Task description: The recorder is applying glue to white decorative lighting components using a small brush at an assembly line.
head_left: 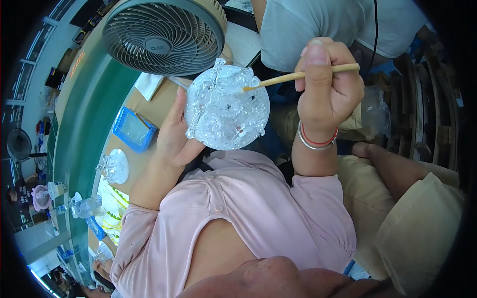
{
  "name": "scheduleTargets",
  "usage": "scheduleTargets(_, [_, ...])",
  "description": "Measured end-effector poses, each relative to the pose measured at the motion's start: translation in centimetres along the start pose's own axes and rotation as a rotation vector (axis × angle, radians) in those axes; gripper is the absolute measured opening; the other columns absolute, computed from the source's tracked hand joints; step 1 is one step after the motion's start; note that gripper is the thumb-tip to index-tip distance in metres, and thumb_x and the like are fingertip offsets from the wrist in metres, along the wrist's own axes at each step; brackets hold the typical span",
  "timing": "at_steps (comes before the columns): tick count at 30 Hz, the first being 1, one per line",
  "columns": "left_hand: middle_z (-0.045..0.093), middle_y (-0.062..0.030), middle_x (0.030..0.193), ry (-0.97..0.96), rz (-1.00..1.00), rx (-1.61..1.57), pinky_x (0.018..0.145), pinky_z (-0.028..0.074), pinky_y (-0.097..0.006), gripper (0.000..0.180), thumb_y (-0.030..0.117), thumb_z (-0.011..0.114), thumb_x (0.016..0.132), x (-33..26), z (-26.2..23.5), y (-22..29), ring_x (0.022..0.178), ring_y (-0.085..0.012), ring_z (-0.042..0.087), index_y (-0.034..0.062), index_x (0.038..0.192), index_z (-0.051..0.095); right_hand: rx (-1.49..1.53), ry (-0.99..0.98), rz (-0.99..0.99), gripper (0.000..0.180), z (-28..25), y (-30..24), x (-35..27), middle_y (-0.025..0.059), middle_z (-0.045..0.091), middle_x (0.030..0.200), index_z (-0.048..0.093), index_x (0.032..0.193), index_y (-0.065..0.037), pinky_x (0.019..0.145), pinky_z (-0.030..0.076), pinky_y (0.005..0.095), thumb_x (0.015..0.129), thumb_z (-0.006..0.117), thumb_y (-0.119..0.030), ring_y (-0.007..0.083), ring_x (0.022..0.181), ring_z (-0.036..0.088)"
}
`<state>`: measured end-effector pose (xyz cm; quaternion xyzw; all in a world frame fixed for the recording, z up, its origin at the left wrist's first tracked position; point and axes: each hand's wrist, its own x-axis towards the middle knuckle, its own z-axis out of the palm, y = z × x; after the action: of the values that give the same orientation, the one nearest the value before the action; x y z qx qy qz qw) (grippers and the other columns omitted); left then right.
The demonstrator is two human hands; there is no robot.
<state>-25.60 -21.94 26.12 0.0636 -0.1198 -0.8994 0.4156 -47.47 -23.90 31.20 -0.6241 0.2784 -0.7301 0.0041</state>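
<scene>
In front of my chest my left hand (175,130) grips a round disc (226,116) by its left edge, the fingers mostly behind it. Clear, glossy moulded plastic pieces cover the disc's face, with a few small dark spots among them. My right hand (325,84) is closed around a slim wooden stick (288,79), pinched between thumb and fingers. The stick's tip lies over the upper right part of the disc, at the clear pieces. Whether it presses on them I cannot tell.
A large grey fan (161,42) stands just beyond the disc. Left of me, a blue-rimmed box (134,130) and a clear plastic model on a round base (115,166) rest on the tan worktop, beside a green conveyor belt (89,124). A person in a pale shirt (308,35) is close ahead; wooden pallets (439,119) stand right.
</scene>
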Motion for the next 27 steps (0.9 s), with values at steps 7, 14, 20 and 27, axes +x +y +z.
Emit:
scheduleTargets(7, [0.043,-0.0140,0.133,-0.012,0.020,-0.005,0.105,0.030,-0.045,0.056,0.044,0.028,0.096,0.3,0.1,-0.1,0.122,-0.0284,0.042,0.0021,0.132,0.036,-0.094,-0.024,0.030,0.016,-0.4,-0.9,-0.5,0.0032,0.045,0.049,0.051,0.077,0.000,0.058,0.042,0.0258,0.090,0.048,-0.008,0.0074,0.043,0.039])
scheduleTargets(14, [0.044,-0.0137,0.133,0.112,0.046,0.021,0.105,0.031,-0.044,0.055,0.043,0.028,0.096,0.9,0.6,-0.3,0.123,-0.0276,0.042,0.0019,0.131,0.036,0.007,-0.009,-0.120,0.020,-0.3,-0.8,-1.2,0.0034,0.045,0.047,0.047,0.077,-0.003,0.062,0.041,0.0337,0.092,0.045,-0.015,0.0092,0.042,0.038])
scheduleTargets(20, [0.043,-0.0144,0.133,0.154,0.044,0.050,0.105,0.031,-0.044,0.055,0.043,0.029,0.096,1.1,1.1,-0.5,0.122,-0.0280,0.042,0.0017,0.131,0.036,-0.012,-0.072,-0.223,0.021,0.1,-0.6,-2.1,0.0045,0.047,0.048,0.046,0.078,-0.004,0.062,0.041,0.0344,0.093,0.046,-0.019,0.0115,0.042,0.040])
scheduleTargets(27, [0.042,-0.0152,0.133,0.132,0.034,0.027,0.105,0.031,-0.044,0.056,0.044,0.028,0.096,1.3,0.8,-0.5,0.123,-0.0289,0.042,0.0013,0.132,0.034,-0.033,-0.046,-0.230,0.025,-0.5,-0.4,-2.4,0.0046,0.047,0.047,0.047,0.078,-0.004,0.062,0.041,0.0348,0.093,0.045,-0.023,0.0118,0.041,0.040])
